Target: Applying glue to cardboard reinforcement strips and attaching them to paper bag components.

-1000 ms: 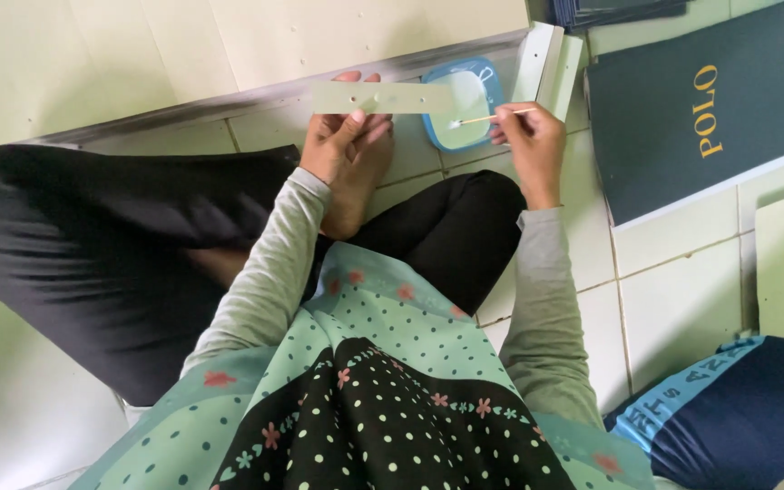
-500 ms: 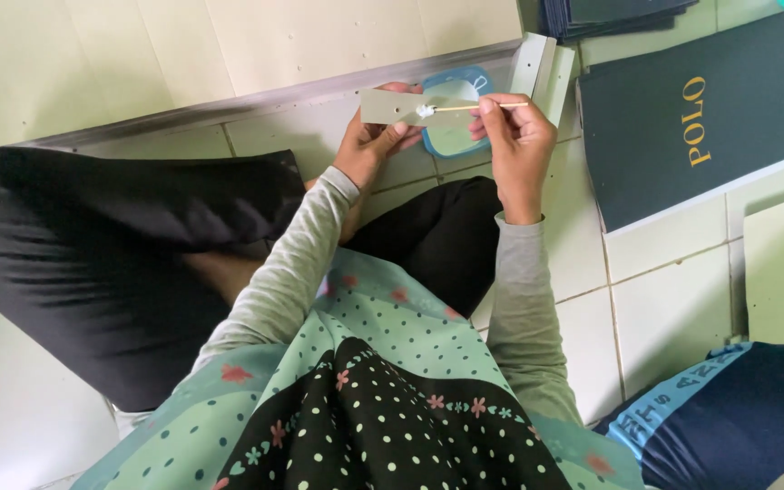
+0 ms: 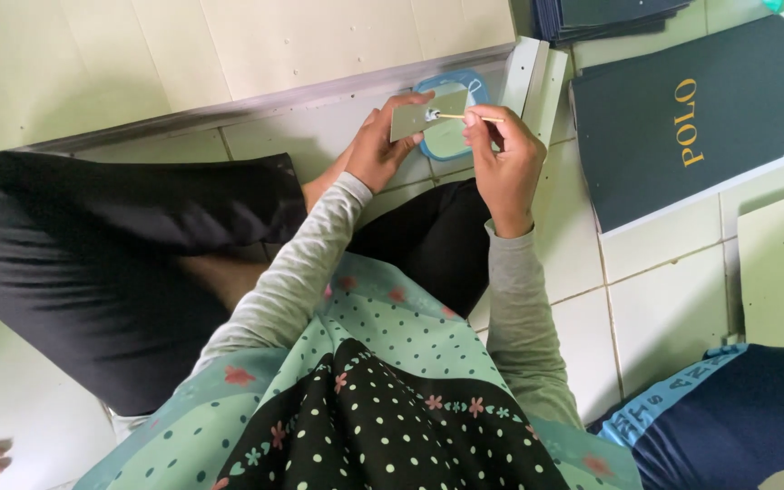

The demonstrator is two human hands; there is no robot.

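Note:
My left hand (image 3: 376, 147) holds a small grey cardboard strip (image 3: 415, 120) by its near end, tilted over a blue-rimmed dish of white glue (image 3: 451, 136). My right hand (image 3: 504, 154) pinches a thin wooden stick (image 3: 465, 116); its tip touches the strip where a white dab of glue shows. Both hands are raised above the tiled floor, in front of my crossed legs in black trousers.
A dark green flat box sheet with gold lettering (image 3: 691, 118) lies on the tiles at the right. A stack of dark sheets (image 3: 610, 18) sits at the top. White card strips (image 3: 530, 77) lean beside the dish. Another person's knee in blue (image 3: 737, 417) is lower right.
The long strip I held out flat over the dish has come closer and turned end-on. My right hand has brought the stick's tip from the dish onto the strip.

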